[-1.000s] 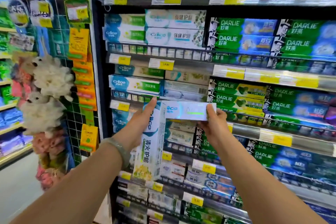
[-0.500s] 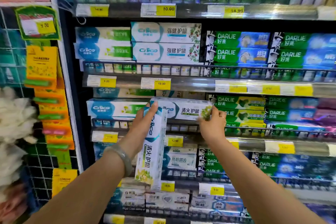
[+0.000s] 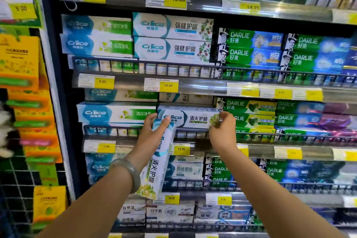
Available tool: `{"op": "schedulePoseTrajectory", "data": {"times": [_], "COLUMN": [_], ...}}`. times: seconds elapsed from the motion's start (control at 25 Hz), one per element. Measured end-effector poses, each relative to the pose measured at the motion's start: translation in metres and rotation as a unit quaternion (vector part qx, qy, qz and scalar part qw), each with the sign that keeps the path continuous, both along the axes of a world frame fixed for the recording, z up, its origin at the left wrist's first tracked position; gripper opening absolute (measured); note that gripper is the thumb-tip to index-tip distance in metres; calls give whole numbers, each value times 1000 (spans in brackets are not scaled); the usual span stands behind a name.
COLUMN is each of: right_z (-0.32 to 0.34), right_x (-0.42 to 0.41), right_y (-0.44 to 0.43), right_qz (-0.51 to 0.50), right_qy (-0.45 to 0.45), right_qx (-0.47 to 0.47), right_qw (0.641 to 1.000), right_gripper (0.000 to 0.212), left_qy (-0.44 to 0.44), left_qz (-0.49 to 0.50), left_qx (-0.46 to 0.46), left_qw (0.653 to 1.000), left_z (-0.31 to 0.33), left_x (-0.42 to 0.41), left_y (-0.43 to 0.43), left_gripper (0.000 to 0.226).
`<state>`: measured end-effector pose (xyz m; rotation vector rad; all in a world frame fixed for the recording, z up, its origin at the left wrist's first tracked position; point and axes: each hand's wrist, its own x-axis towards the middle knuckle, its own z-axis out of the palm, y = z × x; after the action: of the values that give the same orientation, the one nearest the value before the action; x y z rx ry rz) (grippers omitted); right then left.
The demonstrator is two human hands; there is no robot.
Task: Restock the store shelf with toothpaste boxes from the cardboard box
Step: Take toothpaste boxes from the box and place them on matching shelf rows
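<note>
My left hand (image 3: 152,133) grips the top end of a white and teal toothpaste box (image 3: 157,168) that hangs almost upright in front of the shelves. My right hand (image 3: 222,131) holds the right end of a second, matching toothpaste box (image 3: 195,119), which lies level on the stack in the third shelf (image 3: 193,137) from the top, between a like box (image 3: 116,112) on its left and the green Darlie boxes (image 3: 251,114) on its right. The cardboard box is out of view.
Wire rails and price-tag strips (image 3: 168,85) front every shelf. Rows above and below are filled with boxes. At the left, a grid panel (image 3: 17,183) carries hanging yellow packets (image 3: 21,60), with a fluffy white item (image 3: 4,131) at the edge.
My right hand has carried its box up and forward from mid-air onto the stack in the third shelf. The view has moved closer and to the right. The left hand's box stayed upright.
</note>
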<state>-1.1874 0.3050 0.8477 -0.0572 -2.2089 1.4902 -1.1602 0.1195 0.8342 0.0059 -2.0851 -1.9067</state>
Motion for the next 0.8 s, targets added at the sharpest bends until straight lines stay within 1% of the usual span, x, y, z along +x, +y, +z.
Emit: {"op": "schedulePoseTrajectory", "data": {"times": [0.16,0.32,0.52,0.6,0.68,0.72,0.8], "right_z": [-2,-5,-7,-8,-10,-12,-14], "right_x": [-3,-9,-15,-15,-14,-12,-3], "right_y": [4,7,9,11,13,14,13], "right_qz": [6,50,63,73,70,55,36], "right_qy": [-4,-28,-24,-23,-17,-3,31], "right_qx": [41,12,2,3,-2,5,58], "right_qw": [999,998,998,997,997,998,997], "right_gripper": [62,72,73,73,69,62,32], "left_qy": [4,2,-7,-7,10,22,31], "left_qz": [1,22,27,40,91,126,183], "left_qx": [2,-17,-45,-38,-4,38,159], "left_qw": [1000,1000,999,998,996,991,970], "left_z": [-4,-2,-3,-4,-4,-2,6], "left_x": [-4,0,-2,-6,-4,-2,2], "left_y": [2,5,5,5,10,14,23], "left_gripper": [62,69,70,71,68,61,38]}}
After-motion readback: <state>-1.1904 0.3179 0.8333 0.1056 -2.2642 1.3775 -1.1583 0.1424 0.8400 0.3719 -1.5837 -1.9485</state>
